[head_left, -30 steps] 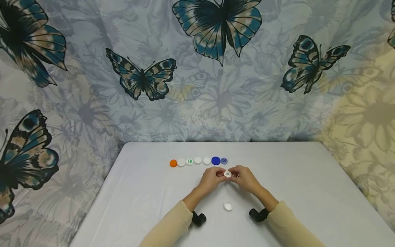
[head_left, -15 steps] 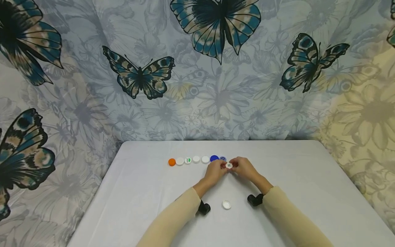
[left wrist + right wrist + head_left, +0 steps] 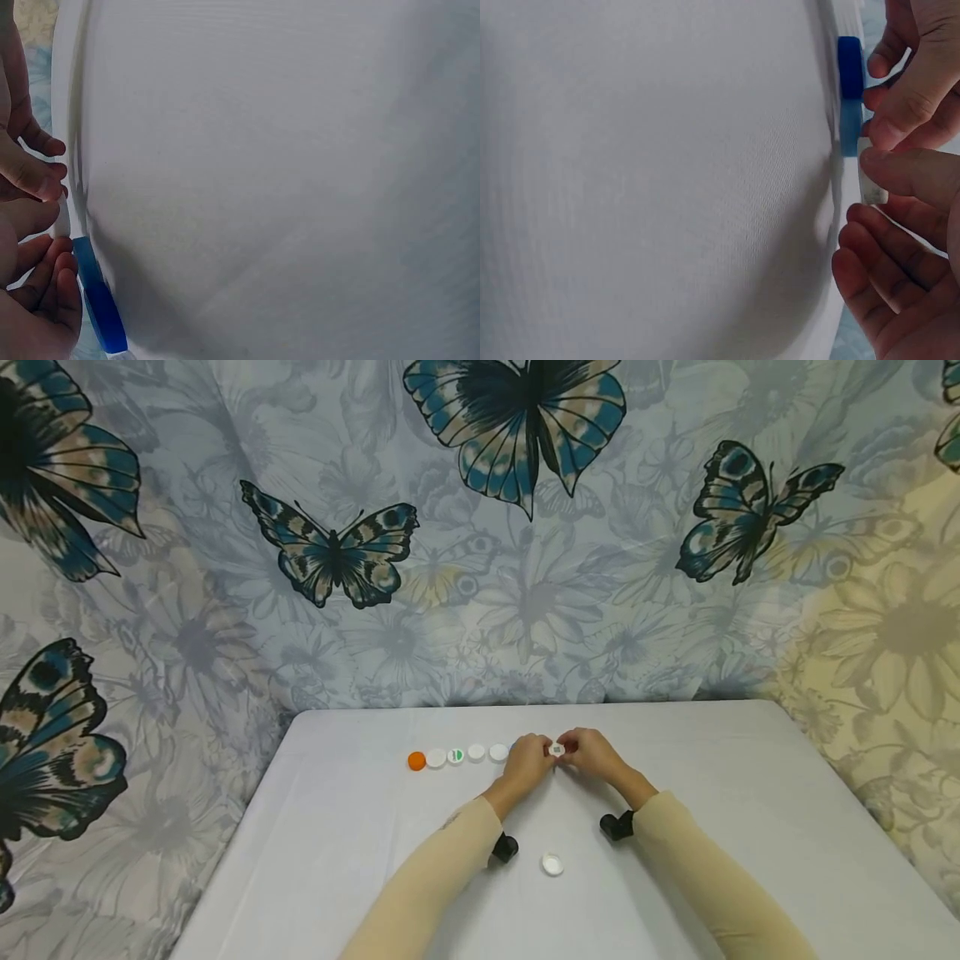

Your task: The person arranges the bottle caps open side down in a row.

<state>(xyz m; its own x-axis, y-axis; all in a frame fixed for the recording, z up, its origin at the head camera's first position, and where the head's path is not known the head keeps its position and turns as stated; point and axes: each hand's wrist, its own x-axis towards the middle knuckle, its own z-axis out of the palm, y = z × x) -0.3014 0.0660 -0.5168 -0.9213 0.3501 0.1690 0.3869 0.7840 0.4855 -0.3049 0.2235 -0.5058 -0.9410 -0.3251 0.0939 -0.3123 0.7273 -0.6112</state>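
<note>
A small white bottle cap point(image 3: 556, 749) with a mark on its top is pinched between both hands, at the right end of a row of caps. My left hand point(image 3: 528, 763) grips its left side and my right hand point(image 3: 591, 753) its right side. In the right wrist view, thumbs and fingers press the white cap's edges beside a lighter blue cap point(image 3: 850, 127) and a dark blue cap point(image 3: 850, 67). Those two blue caps are hidden by the left hand in the head view.
Further left in the row lie an orange cap point(image 3: 416, 761), a white cap with a green mark point(image 3: 456, 757) and several plain white caps point(image 3: 476, 752). Another white cap point(image 3: 552, 864) lies nearer on the white table point(image 3: 315, 860). A butterfly-printed cloth point(image 3: 540, 610) hangs behind.
Both hands have moved forward, away from the body, carrying the pinched white cap up to the row's right end. The left hand now covers the blue caps from the head view.
</note>
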